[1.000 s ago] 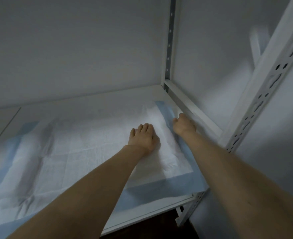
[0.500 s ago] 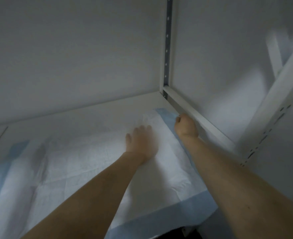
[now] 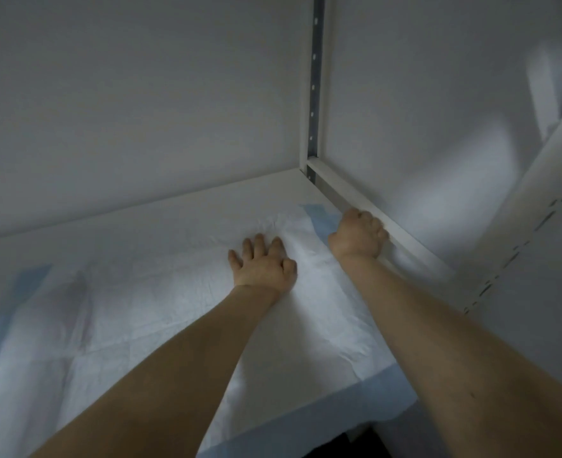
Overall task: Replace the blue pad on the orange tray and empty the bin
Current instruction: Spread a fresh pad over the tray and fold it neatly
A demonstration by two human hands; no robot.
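smoothing of the blue-bordered pad (image 3: 160,292) judged as the step in hand. found it spread over the shelf (image 3: 206,196), reaching the near edge and just short of the far right corner. pressed the left hand (image 3: 263,267) flat on the pad's white middle, fingers (image 3: 259,242) straight and slightly apart, holding nothing. set the right hand (image 3: 358,238) on the blue border by the far right corner, against the side rail (image 3: 401,239), fingers curled; could not tell whether pinching the border or only pushing it. best done by pinning the middle under the flat palm, drawing the border square to the right edge, then sweeping creases out toward the left edge. counted one pad, two hands, one shelf, one side rail, one upright post (image 3: 312,94). saw no orange tray and no bin.
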